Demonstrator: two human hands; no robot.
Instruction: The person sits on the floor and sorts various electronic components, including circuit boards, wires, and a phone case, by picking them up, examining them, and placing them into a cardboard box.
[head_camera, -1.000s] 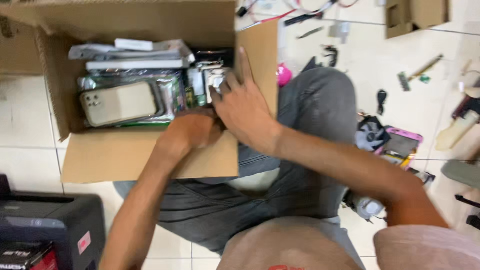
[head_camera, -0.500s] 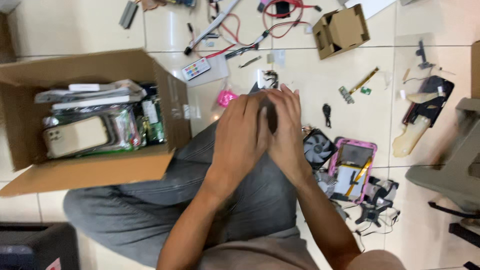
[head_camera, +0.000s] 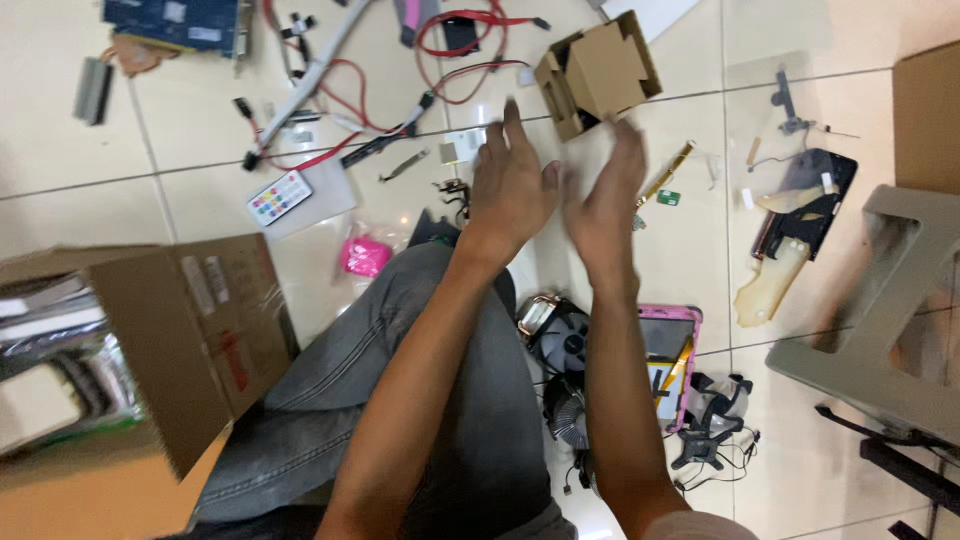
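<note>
My left hand (head_camera: 512, 185) and my right hand (head_camera: 603, 200) are both stretched forward over the tiled floor, fingers apart, palms facing each other, holding nothing. They hover above my knee in grey jeans (head_camera: 440, 330). Just beyond the fingertips sits a small open cardboard box (head_camera: 597, 72). A small pale chip (head_camera: 448, 152) and a dark bracket (head_camera: 455, 190) lie left of my left hand. A brass-coloured strip (head_camera: 672, 168) lies right of my right hand.
A large cardboard box (head_camera: 190, 330) with electronic parts stands at the left. Red cables (head_camera: 455, 55), a white remote (head_camera: 279, 197), a pink object (head_camera: 363, 256), cooling fans (head_camera: 565, 345), a pink-framed tablet (head_camera: 668, 355) and a grey stool (head_camera: 890, 330) surround me.
My hands have left the large box, come together over my knee, then spread apart and reached forward. The view has swung right, so the large box sits at the left edge.
</note>
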